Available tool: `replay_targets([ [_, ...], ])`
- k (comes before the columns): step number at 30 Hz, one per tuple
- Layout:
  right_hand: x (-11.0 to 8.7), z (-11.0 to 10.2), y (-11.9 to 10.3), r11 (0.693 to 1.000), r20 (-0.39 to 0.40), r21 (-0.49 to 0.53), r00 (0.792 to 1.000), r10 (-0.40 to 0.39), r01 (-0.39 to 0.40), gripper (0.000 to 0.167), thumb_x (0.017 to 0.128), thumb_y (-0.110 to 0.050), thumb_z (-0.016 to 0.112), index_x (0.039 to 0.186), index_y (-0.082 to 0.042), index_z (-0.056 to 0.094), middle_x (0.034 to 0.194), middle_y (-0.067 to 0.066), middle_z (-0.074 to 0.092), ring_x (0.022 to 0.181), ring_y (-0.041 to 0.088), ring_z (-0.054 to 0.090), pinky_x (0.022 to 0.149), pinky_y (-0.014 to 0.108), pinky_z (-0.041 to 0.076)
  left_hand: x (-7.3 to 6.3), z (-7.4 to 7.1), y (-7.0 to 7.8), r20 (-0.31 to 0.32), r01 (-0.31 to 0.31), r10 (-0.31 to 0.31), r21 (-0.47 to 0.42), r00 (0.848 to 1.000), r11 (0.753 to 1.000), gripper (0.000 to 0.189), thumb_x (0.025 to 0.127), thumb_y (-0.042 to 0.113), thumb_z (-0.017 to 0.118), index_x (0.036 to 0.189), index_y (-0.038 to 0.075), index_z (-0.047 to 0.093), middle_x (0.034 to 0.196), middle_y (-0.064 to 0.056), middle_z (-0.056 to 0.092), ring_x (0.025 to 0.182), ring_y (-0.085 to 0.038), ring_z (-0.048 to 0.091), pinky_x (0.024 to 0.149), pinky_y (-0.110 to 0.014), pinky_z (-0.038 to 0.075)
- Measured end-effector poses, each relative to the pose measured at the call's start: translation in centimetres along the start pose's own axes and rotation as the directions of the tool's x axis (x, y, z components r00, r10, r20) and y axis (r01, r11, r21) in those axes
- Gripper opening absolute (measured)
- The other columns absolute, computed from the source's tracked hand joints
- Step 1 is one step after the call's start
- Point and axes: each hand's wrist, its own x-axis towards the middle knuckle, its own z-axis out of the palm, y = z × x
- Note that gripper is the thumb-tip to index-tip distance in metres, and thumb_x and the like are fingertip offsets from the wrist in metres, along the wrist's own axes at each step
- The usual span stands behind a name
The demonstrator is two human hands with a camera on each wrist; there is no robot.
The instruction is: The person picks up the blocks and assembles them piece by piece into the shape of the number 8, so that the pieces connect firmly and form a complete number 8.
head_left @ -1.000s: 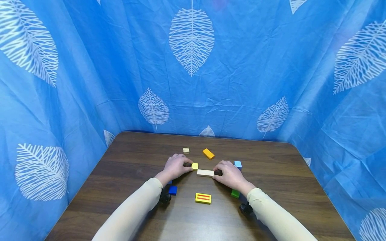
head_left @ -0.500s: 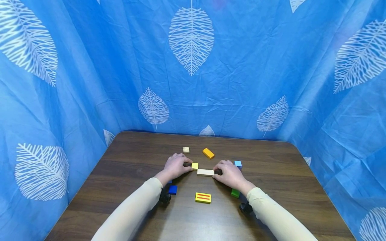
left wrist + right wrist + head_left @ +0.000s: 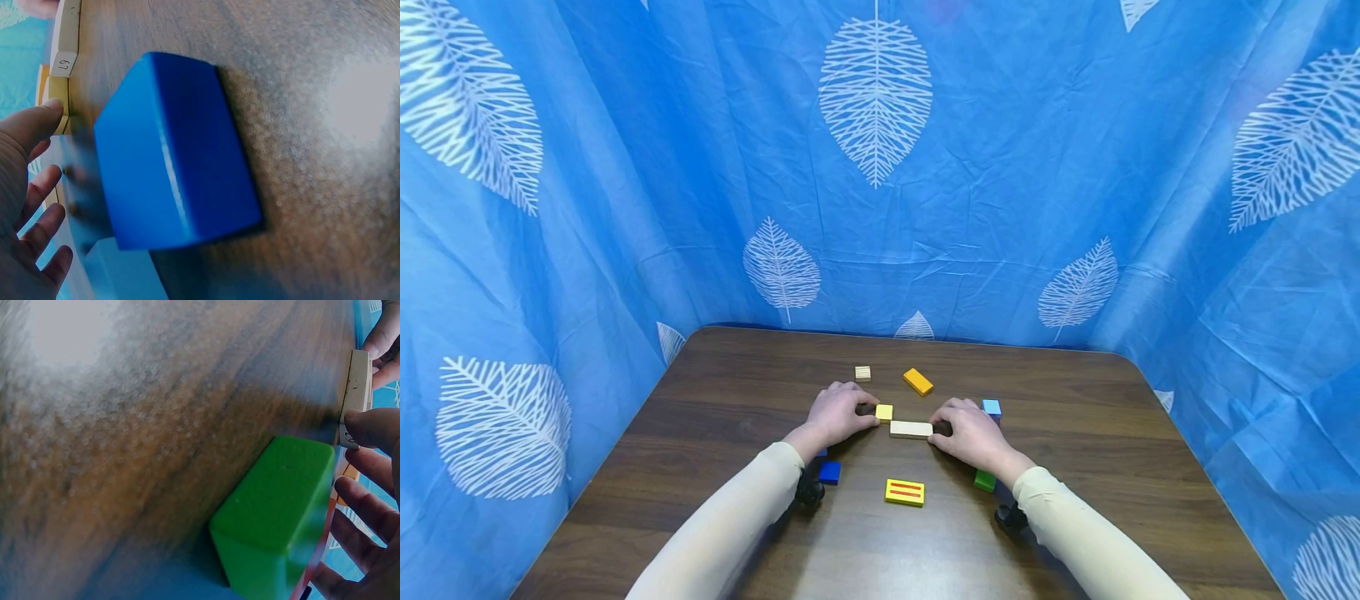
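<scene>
My left hand pinches a small yellow block between thumb and index finger near the middle of the table. Its other fingers spread out loosely in the left wrist view, with the thumb on the yellow block's side. Just to the right, my right hand grips the right end of a long cream-white block by thumb and fingertips. A printed number marks that block's end in the right wrist view. The two blocks lie close together, the white one slightly nearer to me.
A yellow block with red stripes lies in front. Blue blocks sit beside the left wrist, a green block and a light blue-topped block by the right. Behind are an orange block and a small beige block.
</scene>
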Motion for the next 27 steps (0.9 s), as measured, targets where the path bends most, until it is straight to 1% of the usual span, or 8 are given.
replay_targets([
  [12,-0.10,-0.21,-0.15,1.000,0.006,0.018,1.000,0.000,0.000,0.020,0.087,-0.030,0.082,0.102,-0.018,0.076,0.105,-0.004,0.065,0.099,0.019,0.056,0.087,0.041,0.050,-0.08,-0.06,-0.02,0.006,-0.010,0.010,-0.004,1.000,1.000,0.033,0.091,0.042,0.077,0.118,0.022,0.078,0.112,0.001,0.068,0.108,-0.026,0.056,0.094,-0.047,0.044],
  [23,-0.07,-0.29,-0.22,1.000,0.006,0.021,1.000,0.013,-0.013,0.020,0.087,-0.030,0.082,0.102,-0.019,0.076,0.105,-0.004,0.065,0.099,0.018,0.056,0.088,0.040,0.049,-0.05,0.02,-0.17,0.001,-0.006,0.006,-0.001,1.000,1.000,0.036,0.089,0.043,0.079,0.119,0.022,0.077,0.114,0.001,0.068,0.108,-0.026,0.056,0.093,-0.047,0.045],
  [27,-0.08,-0.19,-0.13,1.000,0.004,0.019,1.000,0.011,-0.011,0.021,0.087,-0.031,0.082,0.103,-0.019,0.076,0.105,-0.004,0.066,0.100,0.018,0.057,0.088,0.041,0.050,-0.19,-0.23,-0.28,0.004,-0.006,0.006,-0.014,1.000,1.000,0.037,0.090,0.043,0.078,0.120,0.023,0.077,0.115,0.000,0.068,0.108,-0.026,0.056,0.094,-0.047,0.044],
])
